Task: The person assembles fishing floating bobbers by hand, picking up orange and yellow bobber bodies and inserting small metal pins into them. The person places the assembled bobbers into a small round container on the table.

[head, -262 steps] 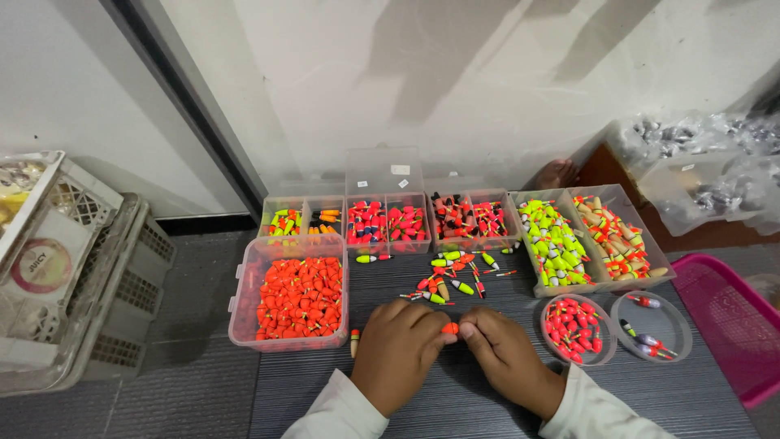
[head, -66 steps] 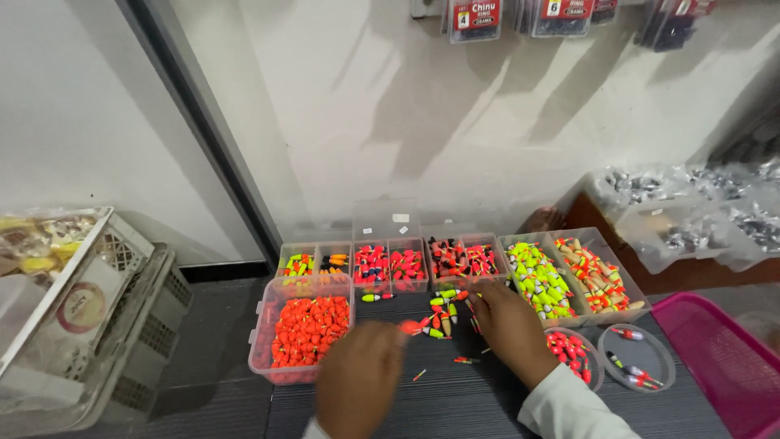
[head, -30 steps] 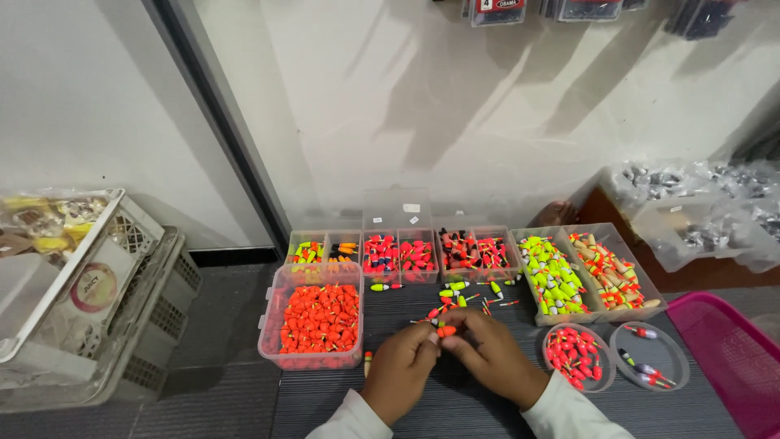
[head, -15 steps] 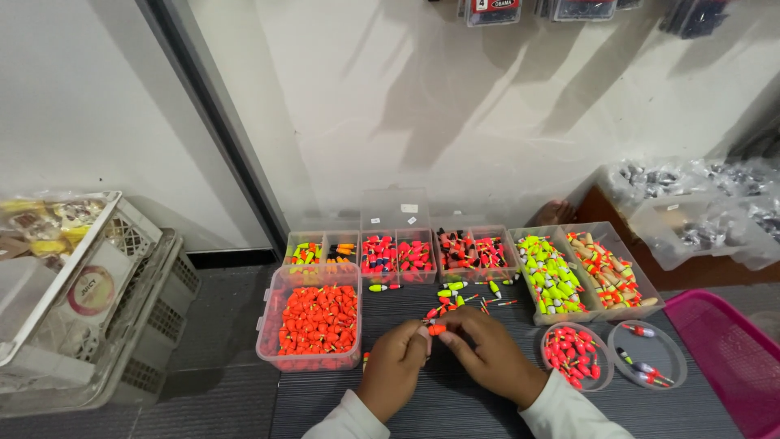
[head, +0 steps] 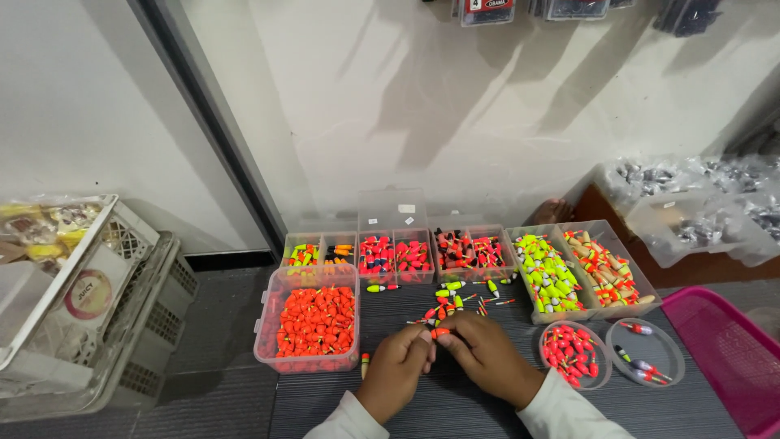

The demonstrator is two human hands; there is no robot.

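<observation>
My left hand (head: pixel 396 375) and my right hand (head: pixel 487 358) meet over a dark ribbed mat (head: pixel 455 406), fingertips pinched together on one small orange fishing float (head: pixel 439 332). Just beyond the fingers lies a loose scatter of small floats (head: pixel 459 301) in red, yellow-green and orange. A clear plastic box full of orange floats (head: pixel 315 320) sits to the left of my left hand. One stray float (head: pixel 365 365) lies beside the box's near corner.
Clear compartment boxes of mixed floats (head: pixel 395 254) line the back, with yellow-green floats (head: pixel 547 272) at right. Two round lids (head: pixel 571 356) hold floats near my right hand. A pink tray (head: pixel 725 356) is at far right, white crates (head: pixel 89 309) at left, bagged items (head: pixel 699 203) behind.
About two seconds ago my right hand reached into the loose pile while my left hung back; both hands have since come together on one orange float. The view has shifted slightly.
</observation>
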